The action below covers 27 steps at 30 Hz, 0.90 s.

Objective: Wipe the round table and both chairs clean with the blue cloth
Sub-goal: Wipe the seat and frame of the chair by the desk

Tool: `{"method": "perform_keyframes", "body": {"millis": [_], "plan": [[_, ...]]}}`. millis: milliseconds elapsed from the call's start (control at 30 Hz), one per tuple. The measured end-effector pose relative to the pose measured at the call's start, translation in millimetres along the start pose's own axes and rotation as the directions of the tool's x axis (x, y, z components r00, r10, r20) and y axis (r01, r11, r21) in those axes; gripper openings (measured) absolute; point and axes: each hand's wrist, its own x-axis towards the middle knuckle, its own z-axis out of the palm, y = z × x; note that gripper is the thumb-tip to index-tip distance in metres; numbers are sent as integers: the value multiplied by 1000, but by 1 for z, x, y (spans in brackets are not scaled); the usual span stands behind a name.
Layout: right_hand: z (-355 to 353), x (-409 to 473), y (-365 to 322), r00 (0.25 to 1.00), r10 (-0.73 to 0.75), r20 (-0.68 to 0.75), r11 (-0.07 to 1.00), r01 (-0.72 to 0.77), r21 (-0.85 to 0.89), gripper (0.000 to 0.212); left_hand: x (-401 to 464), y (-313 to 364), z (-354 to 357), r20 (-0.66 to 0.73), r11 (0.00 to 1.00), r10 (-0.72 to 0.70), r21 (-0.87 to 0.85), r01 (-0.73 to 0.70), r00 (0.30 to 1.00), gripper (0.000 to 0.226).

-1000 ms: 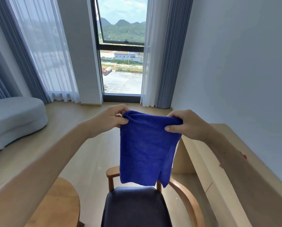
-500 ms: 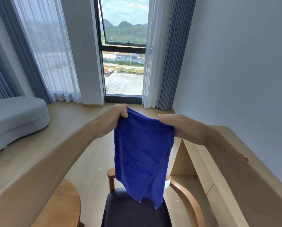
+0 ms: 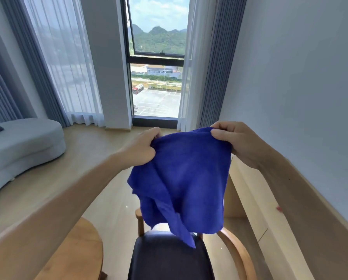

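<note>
**Hands: Cloth Spread Above Chair**

Head view: your left hand [image 3: 141,148] and right hand [image 3: 236,141] each pinch an upper corner of the blue cloth [image 3: 186,178], hanging above the chair [image 3: 169,259] (table [image 3: 78,249] beside). Fold it evenly into a flat pad before wiping.

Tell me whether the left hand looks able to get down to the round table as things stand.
Probably yes: the table lies bare below the left hand. But that hand grips the cloth with the right hand.
</note>
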Motion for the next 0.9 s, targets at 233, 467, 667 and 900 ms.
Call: {"method": "perform_keyframes", "body": {"millis": [233, 467, 667, 900], "plan": [[-17, -2, -2, 981, -33, -189, 999, 39, 30, 23, -7, -41, -5, -126, 964, -25, 260, 57, 992, 36], [-33, 2, -4, 972, -76, -222, 994, 56, -97, 23, -13, -45, -13, -83, 996, -70, 55, 75, 994, 27], [-50, -7, 10, 992, 16, -124, 992, -31, -125, 21, -19, -44, -51, 155, 976, 63, 196, -93, 986, 11], [-58, -11, 27, 996, 1, -88, 973, -21, -229, 18, -20, -62, -78, 118, 914, 39, 397, -83, 992, 25]]}}
